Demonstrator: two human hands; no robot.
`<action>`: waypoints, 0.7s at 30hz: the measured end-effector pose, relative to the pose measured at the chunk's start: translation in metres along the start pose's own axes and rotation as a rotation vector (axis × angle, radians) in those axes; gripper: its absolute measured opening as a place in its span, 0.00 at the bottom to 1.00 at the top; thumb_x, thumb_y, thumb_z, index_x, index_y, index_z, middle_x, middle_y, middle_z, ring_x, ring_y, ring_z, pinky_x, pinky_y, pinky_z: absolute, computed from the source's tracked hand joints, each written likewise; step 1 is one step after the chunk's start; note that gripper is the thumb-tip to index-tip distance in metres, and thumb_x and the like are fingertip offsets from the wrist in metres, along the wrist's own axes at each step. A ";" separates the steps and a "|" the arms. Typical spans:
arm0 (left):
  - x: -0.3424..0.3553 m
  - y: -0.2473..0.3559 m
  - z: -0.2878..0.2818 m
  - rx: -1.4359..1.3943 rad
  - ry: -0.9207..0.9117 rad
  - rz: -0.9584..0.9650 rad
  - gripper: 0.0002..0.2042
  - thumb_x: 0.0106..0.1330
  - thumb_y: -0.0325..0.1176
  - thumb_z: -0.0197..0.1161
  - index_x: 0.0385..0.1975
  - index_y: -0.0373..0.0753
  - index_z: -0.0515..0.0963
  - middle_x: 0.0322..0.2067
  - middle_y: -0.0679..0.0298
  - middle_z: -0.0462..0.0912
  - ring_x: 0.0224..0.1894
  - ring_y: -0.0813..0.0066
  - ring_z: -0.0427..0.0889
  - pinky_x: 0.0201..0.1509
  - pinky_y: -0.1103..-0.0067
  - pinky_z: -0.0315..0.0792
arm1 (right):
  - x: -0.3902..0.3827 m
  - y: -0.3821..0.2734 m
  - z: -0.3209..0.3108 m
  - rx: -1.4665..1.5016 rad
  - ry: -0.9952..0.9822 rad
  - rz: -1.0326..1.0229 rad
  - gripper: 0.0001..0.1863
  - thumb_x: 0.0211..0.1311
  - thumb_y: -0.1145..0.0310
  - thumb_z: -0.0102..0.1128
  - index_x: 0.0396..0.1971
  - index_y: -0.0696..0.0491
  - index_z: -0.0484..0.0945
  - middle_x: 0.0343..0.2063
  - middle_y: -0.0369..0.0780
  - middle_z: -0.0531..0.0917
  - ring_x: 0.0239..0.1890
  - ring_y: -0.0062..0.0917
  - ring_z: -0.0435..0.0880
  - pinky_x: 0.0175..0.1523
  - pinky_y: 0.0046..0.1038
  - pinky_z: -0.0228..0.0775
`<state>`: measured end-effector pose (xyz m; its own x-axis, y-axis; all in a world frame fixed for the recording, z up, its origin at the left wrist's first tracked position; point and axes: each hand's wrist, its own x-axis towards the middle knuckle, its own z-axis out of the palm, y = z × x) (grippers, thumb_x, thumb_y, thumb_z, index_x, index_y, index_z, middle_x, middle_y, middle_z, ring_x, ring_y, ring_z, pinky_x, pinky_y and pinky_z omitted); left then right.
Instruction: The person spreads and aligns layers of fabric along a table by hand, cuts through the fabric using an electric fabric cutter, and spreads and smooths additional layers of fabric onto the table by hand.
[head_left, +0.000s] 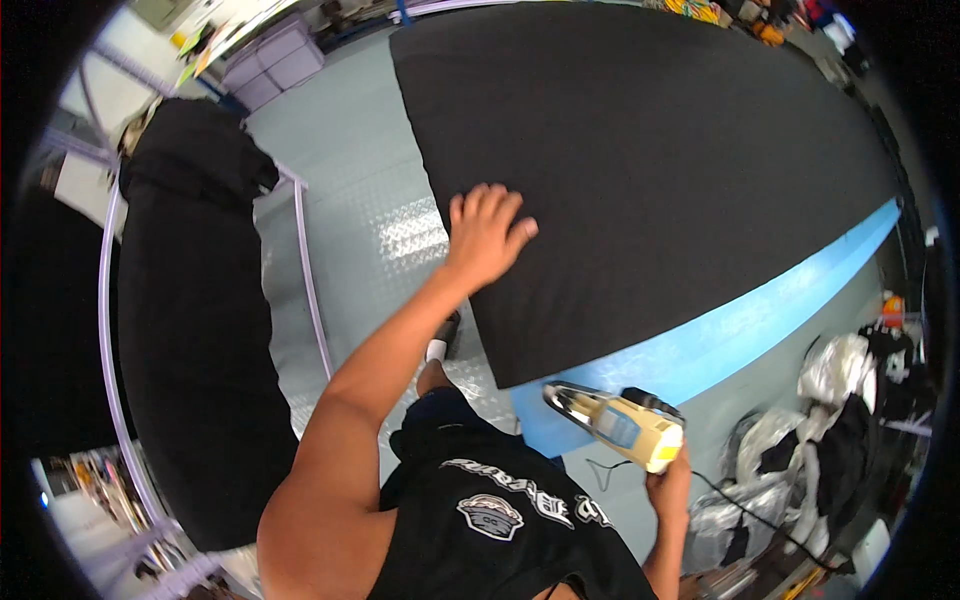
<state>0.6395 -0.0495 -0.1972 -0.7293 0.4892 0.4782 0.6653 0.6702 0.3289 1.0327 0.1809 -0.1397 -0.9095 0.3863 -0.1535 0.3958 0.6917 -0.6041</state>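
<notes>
My left hand point(487, 233) lies flat with fingers spread on the near left edge of a large black fabric sheet point(650, 160) that covers a long table. The table's light blue side point(740, 330) shows along the near edge. My right hand point(668, 487) grips the handle of a cream and yellow corded power tool point(620, 420), held just off the table's near corner with its nose pointing left toward the fabric's corner. A thin black cord point(740, 505) trails from the tool to the right.
A metal rack point(310, 290) draped with black fabric point(190, 330) stands to the left across a grey textured floor point(350, 180). Piles of black and silvery material point(810, 450) lie at the lower right. Lilac drawer units point(275, 60) sit at the far top left.
</notes>
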 end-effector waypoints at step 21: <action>0.293 -0.316 0.092 0.165 -0.433 -0.269 0.39 0.58 0.71 0.37 0.67 0.59 0.50 0.69 0.65 0.43 0.71 0.58 0.38 0.60 0.36 0.34 | 0.146 -0.174 0.177 -0.449 0.328 0.507 0.42 0.52 0.41 0.55 0.64 0.49 0.59 0.66 0.52 0.50 0.70 0.46 0.41 0.68 0.52 0.26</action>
<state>0.2003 -0.0668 -0.2357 -0.8929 0.4503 0.0037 0.4374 0.8654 0.2443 0.8084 0.0088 -0.1952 -0.5454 0.8370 -0.0445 0.8336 0.5361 -0.1333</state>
